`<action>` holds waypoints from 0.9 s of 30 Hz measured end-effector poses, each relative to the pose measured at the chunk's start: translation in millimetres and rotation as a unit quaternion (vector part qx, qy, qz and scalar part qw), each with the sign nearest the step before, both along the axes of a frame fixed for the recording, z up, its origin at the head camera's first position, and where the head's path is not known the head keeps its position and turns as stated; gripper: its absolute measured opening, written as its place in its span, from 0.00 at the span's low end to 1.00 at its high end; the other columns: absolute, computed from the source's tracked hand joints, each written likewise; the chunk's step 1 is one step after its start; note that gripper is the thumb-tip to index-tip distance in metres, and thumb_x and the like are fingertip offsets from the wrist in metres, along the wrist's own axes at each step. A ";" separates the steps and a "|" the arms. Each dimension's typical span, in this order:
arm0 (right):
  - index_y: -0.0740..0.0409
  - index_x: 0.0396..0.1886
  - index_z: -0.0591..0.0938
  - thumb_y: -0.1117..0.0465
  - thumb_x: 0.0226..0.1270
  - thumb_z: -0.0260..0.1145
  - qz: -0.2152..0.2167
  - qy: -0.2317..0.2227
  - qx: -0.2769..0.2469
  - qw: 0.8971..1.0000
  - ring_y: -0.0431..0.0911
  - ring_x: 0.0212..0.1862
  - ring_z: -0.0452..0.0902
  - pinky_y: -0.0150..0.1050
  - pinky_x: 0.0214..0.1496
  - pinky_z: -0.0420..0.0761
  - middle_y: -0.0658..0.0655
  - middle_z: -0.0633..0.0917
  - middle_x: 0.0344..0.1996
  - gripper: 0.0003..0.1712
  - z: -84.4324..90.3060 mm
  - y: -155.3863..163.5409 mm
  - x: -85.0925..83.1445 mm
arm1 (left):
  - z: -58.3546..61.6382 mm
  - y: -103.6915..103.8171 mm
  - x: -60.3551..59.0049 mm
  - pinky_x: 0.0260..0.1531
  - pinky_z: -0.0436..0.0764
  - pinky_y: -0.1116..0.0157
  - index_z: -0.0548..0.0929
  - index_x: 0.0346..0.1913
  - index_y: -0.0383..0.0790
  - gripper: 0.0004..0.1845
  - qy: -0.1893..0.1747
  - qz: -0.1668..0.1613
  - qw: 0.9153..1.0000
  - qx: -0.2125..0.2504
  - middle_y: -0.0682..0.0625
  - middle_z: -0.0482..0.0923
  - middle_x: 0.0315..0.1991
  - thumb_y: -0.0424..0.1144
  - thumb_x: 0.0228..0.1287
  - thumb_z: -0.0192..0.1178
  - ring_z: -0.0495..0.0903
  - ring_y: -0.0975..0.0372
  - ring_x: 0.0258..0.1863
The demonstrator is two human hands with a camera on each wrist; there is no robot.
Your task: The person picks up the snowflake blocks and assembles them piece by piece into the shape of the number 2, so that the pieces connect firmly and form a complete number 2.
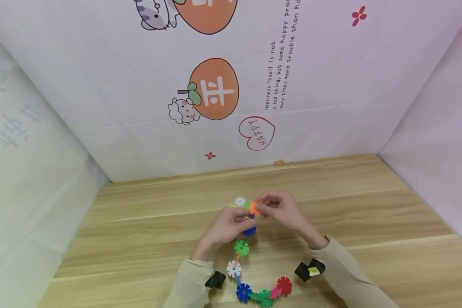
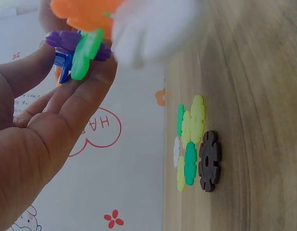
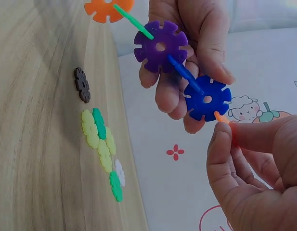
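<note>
My left hand (image 1: 226, 226) holds a chain of notched plastic discs by its upper end. In the right wrist view its thumb and fingers grip around a dark blue disc (image 3: 196, 107) and a purple disc (image 3: 161, 57). An edge-on blue disc (image 3: 184, 73) links these two. My right hand (image 1: 280, 209) pinches an orange disc (image 1: 254, 208), its edge right at a slot of the dark blue disc. The chain runs down toward the front past a green disc (image 1: 241, 253), a white disc (image 1: 231, 272) and a blue disc (image 1: 244, 298), ending at a red disc (image 1: 284, 291).
Beyond the hands, loose discs lie on the wooden table (image 1: 146, 239): a dark brown disc (image 2: 216, 161), several yellow discs (image 2: 199, 113), green discs (image 2: 190, 166) and a white disc (image 1: 240, 201). A printed cloth wall (image 1: 138, 141) rises behind the table. Black wrist cameras (image 1: 303, 271) sit by both sleeves.
</note>
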State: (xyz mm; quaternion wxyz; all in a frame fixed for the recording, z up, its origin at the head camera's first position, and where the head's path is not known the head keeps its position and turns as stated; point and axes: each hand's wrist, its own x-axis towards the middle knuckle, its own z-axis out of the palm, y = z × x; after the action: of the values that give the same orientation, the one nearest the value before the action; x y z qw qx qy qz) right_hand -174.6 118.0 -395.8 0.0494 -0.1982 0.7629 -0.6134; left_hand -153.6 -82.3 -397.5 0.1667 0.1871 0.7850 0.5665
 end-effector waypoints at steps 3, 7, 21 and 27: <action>0.70 0.41 0.82 0.68 0.63 0.66 -0.003 0.005 0.008 1.000 0.45 0.27 0.81 0.38 0.32 0.84 0.62 0.85 0.28 0.09 0.4 -0.9 0.1 | 0.0 -0.7 -0.1 0.39 0.83 0.57 0.81 0.52 0.30 0.14 0.002 -0.004 1.000 0.009 0.38 0.82 0.45 0.35 0.67 0.59 0.84 0.59 0.38; 0.70 0.41 0.82 0.69 0.63 0.66 -0.002 0.009 0.014 1.000 0.44 0.27 0.81 0.39 0.32 0.84 0.61 0.85 0.28 0.09 1.4 -1.3 0.2 | -0.3 -1.8 -0.2 0.38 0.83 0.61 0.82 0.51 0.32 0.12 0.007 -0.009 1.000 0.015 0.39 0.83 0.43 0.34 0.68 0.58 0.84 0.60 0.37; 0.70 0.41 0.81 0.70 0.63 0.65 0.005 -0.008 0.015 1.000 0.47 0.27 0.82 0.47 0.34 0.84 0.62 0.85 0.28 0.08 1.6 -2.9 0.8 | -0.8 -4.0 -2.0 0.39 0.82 0.66 0.82 0.51 0.33 0.13 0.016 -0.030 0.999 0.015 0.39 0.84 0.41 0.34 0.68 0.57 0.84 0.62 0.38; 0.68 0.46 0.79 0.68 0.65 0.64 0.036 -0.015 0.005 0.999 0.60 0.36 0.83 0.50 0.38 0.84 0.63 0.83 0.36 0.11 3.2 -0.6 0.9 | -1.4 -4.1 -3.6 0.41 0.81 0.66 0.83 0.52 0.36 0.14 0.018 -0.031 0.999 0.015 0.40 0.83 0.45 0.37 0.68 0.59 0.83 0.62 0.41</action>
State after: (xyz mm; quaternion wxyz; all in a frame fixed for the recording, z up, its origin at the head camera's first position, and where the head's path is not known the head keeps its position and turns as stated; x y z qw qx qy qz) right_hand -173.7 117.4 -392.6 0.0836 -0.2162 0.7576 -0.6102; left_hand -157.2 -86.4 -398.9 0.1679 0.2240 0.7732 0.5691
